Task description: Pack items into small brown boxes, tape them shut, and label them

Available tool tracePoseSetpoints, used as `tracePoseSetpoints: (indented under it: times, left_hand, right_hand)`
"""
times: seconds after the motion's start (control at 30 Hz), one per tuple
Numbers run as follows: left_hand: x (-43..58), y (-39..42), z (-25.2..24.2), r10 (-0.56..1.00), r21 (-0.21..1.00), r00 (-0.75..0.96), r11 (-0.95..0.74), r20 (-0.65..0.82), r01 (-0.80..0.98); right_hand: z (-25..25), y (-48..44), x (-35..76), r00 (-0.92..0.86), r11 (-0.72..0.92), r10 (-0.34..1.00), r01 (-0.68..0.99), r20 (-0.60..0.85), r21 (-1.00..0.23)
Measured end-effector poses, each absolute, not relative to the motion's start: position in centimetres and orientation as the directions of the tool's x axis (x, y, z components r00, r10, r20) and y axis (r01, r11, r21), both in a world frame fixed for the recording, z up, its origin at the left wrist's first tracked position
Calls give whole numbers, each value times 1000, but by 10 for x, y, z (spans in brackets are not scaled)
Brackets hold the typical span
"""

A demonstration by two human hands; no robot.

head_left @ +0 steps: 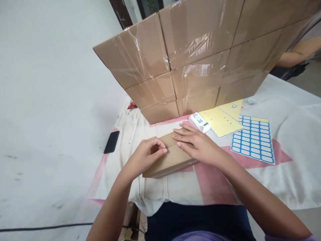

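Note:
A brown cardboard box (167,164) lies on the cloth-covered table in front of me. My right hand (198,142) rests flat on the box's top, its fingers stretched out and slightly apart. Over the box's left part, my left hand (147,154) is closed, with thumb and forefinger pinched at the middle of the top. Whatever is between those fingertips is too small or hidden to make out. Just beyond my right fingertips sits a small white device (199,122) with a little window.
A tall wall of taped cardboard boxes (198,60) stands behind. Yellow sheets (222,120) and a blue-bordered label sheet (253,139) lie to the right, a black phone (111,142) to the left. Another person's arm (298,52) shows at the right. A white wall (50,100) borders the left.

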State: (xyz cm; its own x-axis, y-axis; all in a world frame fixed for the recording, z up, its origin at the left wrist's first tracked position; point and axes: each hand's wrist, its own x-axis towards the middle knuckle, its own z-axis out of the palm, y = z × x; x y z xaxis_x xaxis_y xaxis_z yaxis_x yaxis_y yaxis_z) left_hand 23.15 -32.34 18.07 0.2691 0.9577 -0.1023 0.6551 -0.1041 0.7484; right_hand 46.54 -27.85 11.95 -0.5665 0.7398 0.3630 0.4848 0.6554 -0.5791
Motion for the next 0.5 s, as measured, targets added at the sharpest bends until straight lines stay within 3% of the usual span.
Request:
tracePoseSetpoints:
  times: [0.3,0.5]
  left_hand:
    - [241,-314,173,973,694,220,-109,-72,712]
    - [242,-320,164,990,401,138,-129,8,907]
  right_hand:
    - [117,-278,465,-545,647,748,471,379,-599]
    - [117,-278,465,-551,656,741,476,383,-586]
